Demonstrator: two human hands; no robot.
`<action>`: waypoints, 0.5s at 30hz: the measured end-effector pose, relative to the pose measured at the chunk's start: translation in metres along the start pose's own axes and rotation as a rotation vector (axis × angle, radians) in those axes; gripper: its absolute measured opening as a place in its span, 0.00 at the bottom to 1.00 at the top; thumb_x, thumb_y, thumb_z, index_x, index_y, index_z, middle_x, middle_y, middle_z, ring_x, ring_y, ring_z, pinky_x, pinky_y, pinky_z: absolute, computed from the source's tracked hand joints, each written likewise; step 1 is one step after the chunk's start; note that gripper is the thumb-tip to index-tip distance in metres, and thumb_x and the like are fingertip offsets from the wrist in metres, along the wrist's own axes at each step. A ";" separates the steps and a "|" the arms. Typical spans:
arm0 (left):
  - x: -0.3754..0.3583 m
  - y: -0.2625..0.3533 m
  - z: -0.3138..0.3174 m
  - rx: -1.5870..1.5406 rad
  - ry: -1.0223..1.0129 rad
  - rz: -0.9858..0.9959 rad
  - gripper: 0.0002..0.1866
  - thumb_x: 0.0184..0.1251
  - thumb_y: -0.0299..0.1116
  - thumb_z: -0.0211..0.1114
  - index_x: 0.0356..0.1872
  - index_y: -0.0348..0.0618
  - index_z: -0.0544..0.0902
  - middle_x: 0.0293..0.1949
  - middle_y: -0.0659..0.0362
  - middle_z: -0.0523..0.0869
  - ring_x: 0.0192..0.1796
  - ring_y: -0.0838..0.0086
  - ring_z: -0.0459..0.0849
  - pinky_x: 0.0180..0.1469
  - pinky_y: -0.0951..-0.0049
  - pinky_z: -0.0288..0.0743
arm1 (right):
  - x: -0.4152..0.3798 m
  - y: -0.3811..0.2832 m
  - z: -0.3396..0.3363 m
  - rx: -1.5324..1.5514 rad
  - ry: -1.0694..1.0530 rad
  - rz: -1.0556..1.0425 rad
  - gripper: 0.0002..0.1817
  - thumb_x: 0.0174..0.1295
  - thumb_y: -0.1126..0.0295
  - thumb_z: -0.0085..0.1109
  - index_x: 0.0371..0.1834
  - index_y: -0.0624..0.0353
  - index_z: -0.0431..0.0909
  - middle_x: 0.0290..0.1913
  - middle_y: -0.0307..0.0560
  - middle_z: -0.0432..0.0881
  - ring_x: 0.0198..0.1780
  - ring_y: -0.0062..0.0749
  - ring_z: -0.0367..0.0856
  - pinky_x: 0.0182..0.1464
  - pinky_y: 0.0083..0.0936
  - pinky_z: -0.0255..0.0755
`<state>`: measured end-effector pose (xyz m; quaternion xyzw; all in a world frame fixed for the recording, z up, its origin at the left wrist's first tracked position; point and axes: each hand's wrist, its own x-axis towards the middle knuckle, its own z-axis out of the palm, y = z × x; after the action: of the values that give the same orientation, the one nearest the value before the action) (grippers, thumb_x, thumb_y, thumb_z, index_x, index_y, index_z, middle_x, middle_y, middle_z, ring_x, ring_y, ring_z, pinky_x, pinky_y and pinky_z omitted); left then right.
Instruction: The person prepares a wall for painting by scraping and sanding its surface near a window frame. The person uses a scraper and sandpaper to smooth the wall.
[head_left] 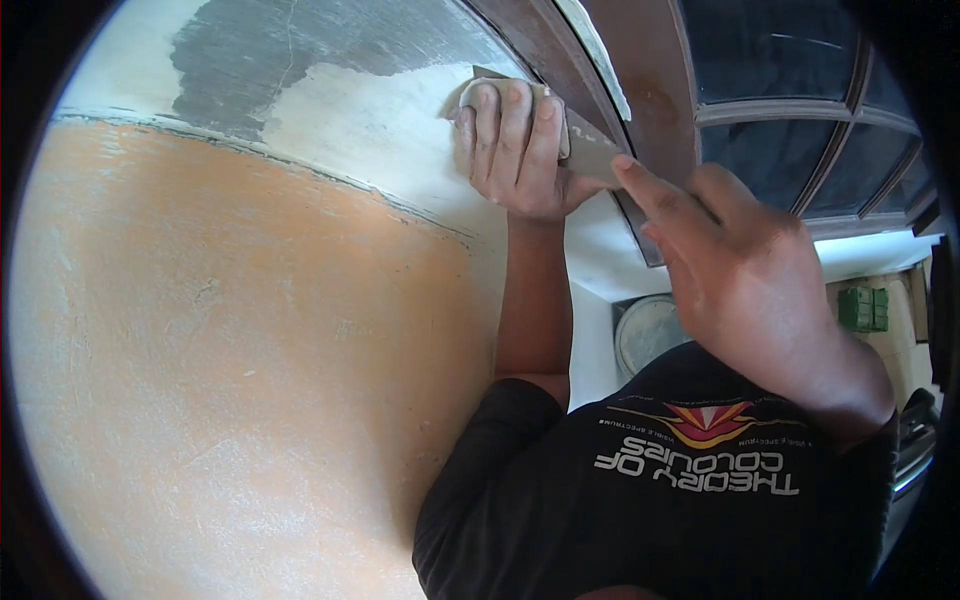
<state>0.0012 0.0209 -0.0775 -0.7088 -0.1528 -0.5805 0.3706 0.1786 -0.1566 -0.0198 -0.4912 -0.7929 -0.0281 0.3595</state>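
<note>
Open room fronts the orange wall [270, 340], while the left forearm [536, 300] and brown frame [645, 60] obstruct one side.

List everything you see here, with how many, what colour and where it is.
wall: one, peach-orange with an off-white band and grey patch above, left and top
paned window or door: one, brown wood, dark panes, upper right
pale strip: one, off-white, beside the brown wood, top
flat tool: one, pale-edged, under the left fingers
grey blade: one, grey, between the hands
round container: one, pale, behind the shirt
crates: apparently two, green, far right
shirt: one, black with white lettering, bottom
left hand: one, dusted pale, top centre
right hand: one, brown, right of centre
</note>
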 end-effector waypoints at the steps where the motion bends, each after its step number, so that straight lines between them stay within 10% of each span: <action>1: 0.003 0.001 0.000 -0.006 0.037 -0.008 0.35 0.72 0.61 0.47 0.54 0.34 0.80 0.56 0.39 0.82 0.64 0.42 0.76 0.65 0.41 0.64 | 0.001 -0.001 0.001 -0.002 0.001 -0.003 0.27 0.54 0.79 0.66 0.61 0.60 0.76 0.31 0.46 0.73 0.22 0.34 0.77 0.23 0.29 0.73; 15: -0.013 -0.007 0.003 -0.023 0.041 0.044 0.41 0.66 0.75 0.42 0.59 0.51 0.82 0.58 0.52 0.84 0.66 0.49 0.76 0.69 0.43 0.58 | -0.010 0.023 0.012 -0.081 0.204 -0.083 0.28 0.54 0.81 0.64 0.61 0.56 0.77 0.37 0.50 0.77 0.29 0.38 0.80 0.28 0.31 0.76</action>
<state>-0.0049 0.0301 -0.0878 -0.7043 -0.1230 -0.5883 0.3779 0.1930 -0.1471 -0.0417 -0.4669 -0.7701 -0.1249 0.4165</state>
